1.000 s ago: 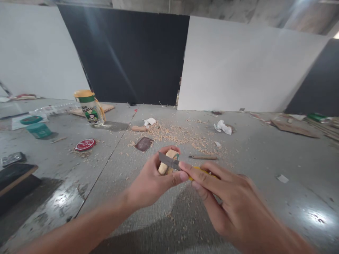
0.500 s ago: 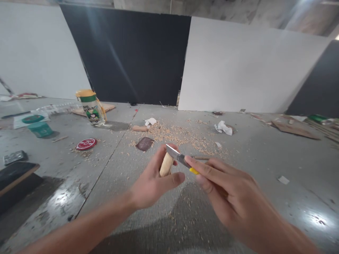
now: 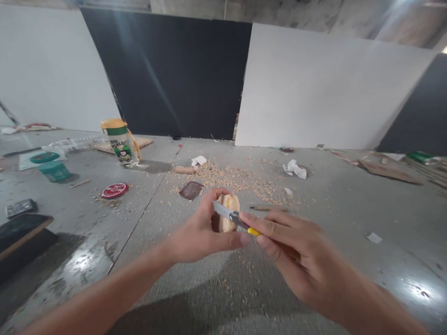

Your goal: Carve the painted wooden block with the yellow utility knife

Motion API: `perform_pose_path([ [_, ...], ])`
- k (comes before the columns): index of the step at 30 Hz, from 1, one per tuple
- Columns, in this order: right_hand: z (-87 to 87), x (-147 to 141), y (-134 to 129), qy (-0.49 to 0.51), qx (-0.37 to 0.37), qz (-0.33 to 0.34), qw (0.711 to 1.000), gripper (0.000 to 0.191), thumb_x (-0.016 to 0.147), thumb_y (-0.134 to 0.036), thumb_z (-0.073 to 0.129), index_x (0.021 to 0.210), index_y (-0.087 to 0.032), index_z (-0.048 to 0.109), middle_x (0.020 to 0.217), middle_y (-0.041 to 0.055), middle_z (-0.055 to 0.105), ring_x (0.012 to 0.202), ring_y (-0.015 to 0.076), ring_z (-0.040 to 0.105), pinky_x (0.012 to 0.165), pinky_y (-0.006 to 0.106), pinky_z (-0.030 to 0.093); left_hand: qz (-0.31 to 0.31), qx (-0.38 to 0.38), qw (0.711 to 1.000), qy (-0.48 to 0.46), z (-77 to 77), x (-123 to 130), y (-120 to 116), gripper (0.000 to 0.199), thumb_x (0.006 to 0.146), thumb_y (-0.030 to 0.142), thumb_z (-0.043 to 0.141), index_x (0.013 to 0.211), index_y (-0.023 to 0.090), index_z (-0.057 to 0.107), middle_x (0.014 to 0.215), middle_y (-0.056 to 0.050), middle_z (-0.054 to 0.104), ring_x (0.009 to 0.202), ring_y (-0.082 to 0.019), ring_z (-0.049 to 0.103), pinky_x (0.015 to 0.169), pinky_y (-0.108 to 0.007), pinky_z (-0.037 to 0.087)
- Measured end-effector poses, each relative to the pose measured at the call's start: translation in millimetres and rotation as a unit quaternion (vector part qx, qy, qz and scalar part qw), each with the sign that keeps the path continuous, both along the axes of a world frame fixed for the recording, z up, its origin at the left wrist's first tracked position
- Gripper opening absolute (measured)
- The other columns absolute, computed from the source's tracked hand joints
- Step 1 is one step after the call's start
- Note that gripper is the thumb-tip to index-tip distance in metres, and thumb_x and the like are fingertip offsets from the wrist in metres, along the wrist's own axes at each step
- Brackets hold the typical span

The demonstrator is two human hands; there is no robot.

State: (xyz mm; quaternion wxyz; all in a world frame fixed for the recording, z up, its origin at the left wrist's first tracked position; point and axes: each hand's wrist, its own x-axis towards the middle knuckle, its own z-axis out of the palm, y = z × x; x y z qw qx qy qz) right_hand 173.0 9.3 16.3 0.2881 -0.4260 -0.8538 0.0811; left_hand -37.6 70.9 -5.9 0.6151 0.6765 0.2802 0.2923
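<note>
Between the fingers and thumb of my left hand [image 3: 202, 232] is a small rounded piece of pale wood [image 3: 233, 203], with an orange-yellow mark on its face. My right hand [image 3: 296, 251] grips a utility knife [image 3: 249, 230] with a yellow part near its metal neck. Its blade [image 3: 222, 210] points up and left and lies across the wood; whether the edge bites in I cannot tell. Both hands are above the concrete floor. Just beyond them lies a thin wooden-handled tool [image 3: 268, 208].
Wood shavings [image 3: 237, 179] are scattered ahead, beside a brown sandpaper-like square [image 3: 191, 190] and crumpled tissue [image 3: 295, 169]. To the left stand a yellow-lidded bottle [image 3: 120, 144], a teal container [image 3: 55, 171], a red round lid [image 3: 114, 190] and a dark block [image 3: 24, 237]. Black and white panels [image 3: 167, 74] line the back.
My left hand has turned the wood piece so its broader, marked face shows. The knife has shifted slightly left and down, its blade now across that face.
</note>
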Motion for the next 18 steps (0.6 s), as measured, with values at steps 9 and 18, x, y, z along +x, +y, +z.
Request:
perform_pose_path([
  [9,-5.0,6,10,0.009,0.03,-0.022,0.999,0.04,0.098,-0.024,0.043,0.135,-0.027,0.058,0.075,0.0033,0.065,0.065,0.0156,0.06,0.061,0.027,0.049,0.024,0.1,0.984,0.147,-6.1,-2,2,0.105,0.055,0.028,0.083,0.14,0.028,0.021,0.119,-0.009,0.048,0.097,-0.024,0.054,0.073,-0.036,0.049],
  [18,-4.9,12,17,0.006,0.035,0.017,0.999,0.04,0.098,-0.018,0.043,0.135,-0.026,0.056,0.082,0.0027,0.063,0.067,0.0139,0.056,0.059,0.027,0.044,0.104,0.147,0.978,0.109,0.6,-9,13,0.09,0.064,0.04,0.081,0.133,0.026,0.026,0.106,-0.006,0.053,0.086,-0.021,0.057,0.065,-0.031,0.049],
])
